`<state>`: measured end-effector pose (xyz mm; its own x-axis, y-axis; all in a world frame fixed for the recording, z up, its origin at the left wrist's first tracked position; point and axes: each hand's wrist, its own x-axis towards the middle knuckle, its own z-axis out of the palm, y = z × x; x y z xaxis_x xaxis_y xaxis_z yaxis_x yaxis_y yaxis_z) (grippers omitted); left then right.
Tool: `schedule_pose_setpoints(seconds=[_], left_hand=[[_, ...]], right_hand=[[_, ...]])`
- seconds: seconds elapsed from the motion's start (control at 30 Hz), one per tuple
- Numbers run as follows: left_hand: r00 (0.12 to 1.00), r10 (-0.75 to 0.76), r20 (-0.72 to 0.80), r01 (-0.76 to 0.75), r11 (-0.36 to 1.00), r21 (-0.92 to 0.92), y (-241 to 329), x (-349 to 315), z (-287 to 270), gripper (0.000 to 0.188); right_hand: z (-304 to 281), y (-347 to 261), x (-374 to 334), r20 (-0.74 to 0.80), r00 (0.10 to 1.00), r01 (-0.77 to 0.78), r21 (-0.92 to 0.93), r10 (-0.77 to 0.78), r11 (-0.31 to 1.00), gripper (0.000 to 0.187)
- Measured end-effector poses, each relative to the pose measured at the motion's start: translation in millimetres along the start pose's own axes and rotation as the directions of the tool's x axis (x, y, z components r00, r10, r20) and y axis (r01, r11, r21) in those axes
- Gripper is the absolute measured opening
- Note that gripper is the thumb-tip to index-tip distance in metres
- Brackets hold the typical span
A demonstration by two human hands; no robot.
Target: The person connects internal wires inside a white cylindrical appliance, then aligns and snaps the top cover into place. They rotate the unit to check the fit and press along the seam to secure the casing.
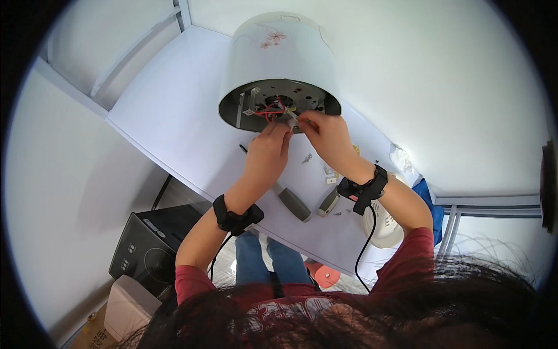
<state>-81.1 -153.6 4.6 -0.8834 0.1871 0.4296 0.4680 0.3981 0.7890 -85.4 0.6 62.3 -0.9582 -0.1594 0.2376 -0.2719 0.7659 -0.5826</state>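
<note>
A white, rounded appliance [273,55] with a red flower print lies on its side, its open underside facing me. It looks like a rice cooker. Inside the dark-rimmed cavity are a metal plate, a bracket [250,104] and red wires [271,110]. My left hand [266,152] pinches a small white piece [292,124] at the cavity's lower edge; it looks like a wire connector. Just beside it, my right hand [331,136] has thumb and forefinger pressed together by the wires. What those fingertips grip is too small to tell.
On the white table [168,110] lie a grey-handled tool [294,205], another grey-green handle [329,201], loose screws [307,157] and small pale parts [331,174]. A cream round cover [385,227] is under my right forearm. A black cooktop-like box [154,250] stands lower left. Cables trail from my wrist straps.
</note>
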Motion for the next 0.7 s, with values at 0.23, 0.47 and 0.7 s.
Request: schedule_pose_setpoints(seconds=[0.23,0.47,0.7], left_hand=[[0.999,0.031,0.040,-0.030,0.999,-0.022,-1.6,3.5,-0.3,0.006],[0.997,0.070,0.035,-0.069,0.997,-0.014,-6.1,3.5,-0.3,0.004],[0.996,0.083,0.026,-0.082,0.996,-0.029,-6.3,5.4,-3.1,0.006]], right_hand=[[-3.9,2.9,3.5,0.029,0.999,-0.047,0.029,0.046,0.998,0.012],[-5.3,-2.3,5.2,0.050,0.997,-0.052,-0.023,0.053,0.998,0.020],[1.0,12.8,5.6,0.012,0.933,0.344,-0.326,-0.361,0.880,0.014]])
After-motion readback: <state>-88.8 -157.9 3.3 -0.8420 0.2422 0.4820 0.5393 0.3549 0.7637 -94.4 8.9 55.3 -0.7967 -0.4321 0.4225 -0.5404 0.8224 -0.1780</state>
